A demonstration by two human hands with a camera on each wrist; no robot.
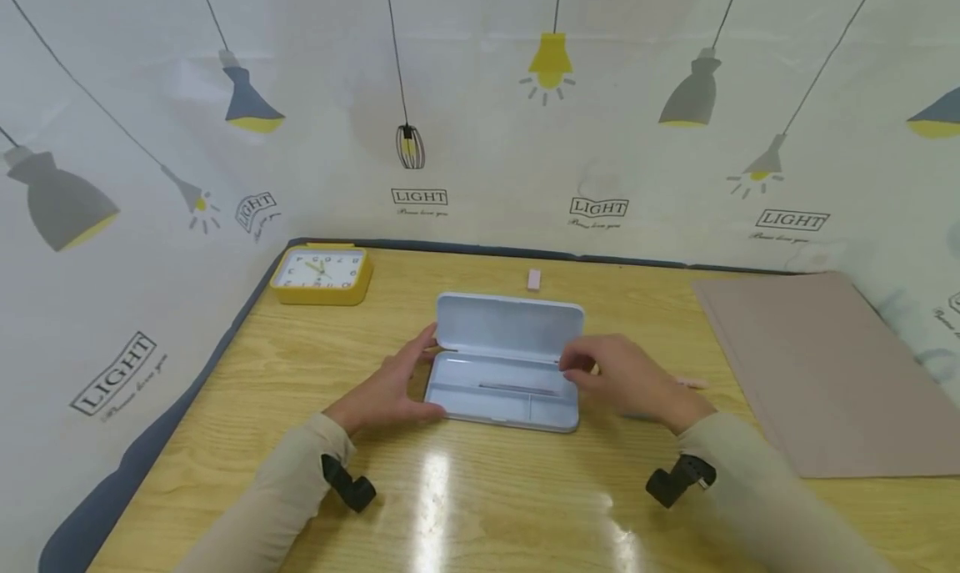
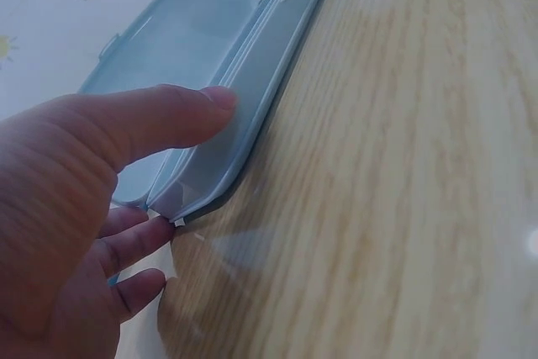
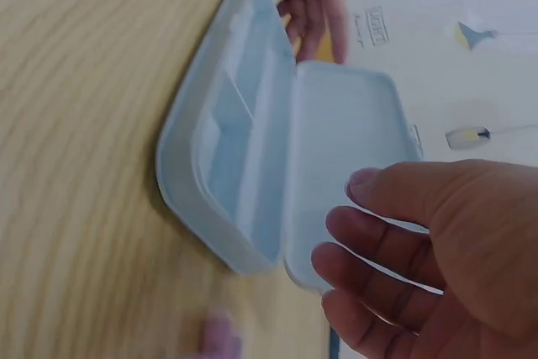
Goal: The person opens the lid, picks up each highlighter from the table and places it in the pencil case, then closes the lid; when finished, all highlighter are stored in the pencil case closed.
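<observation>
A light blue pencil case lies open on the table, its lid tilted back. One thin pencil-like stick is in its long compartment. My left hand holds the case's left end; in the left wrist view its thumb lies along the front wall and the other fingers are at the end. My right hand hovers by the case's right end. In the right wrist view its fingers are loosely bent in front of the lid, with nothing seen between them and the thumb.
A yellow clock lies at the back left. Behind the case is a small pink block. A large grey-brown sheet or mat covers the right side. A small pinkish item shows partly behind the right hand. A printed curtain borders the table.
</observation>
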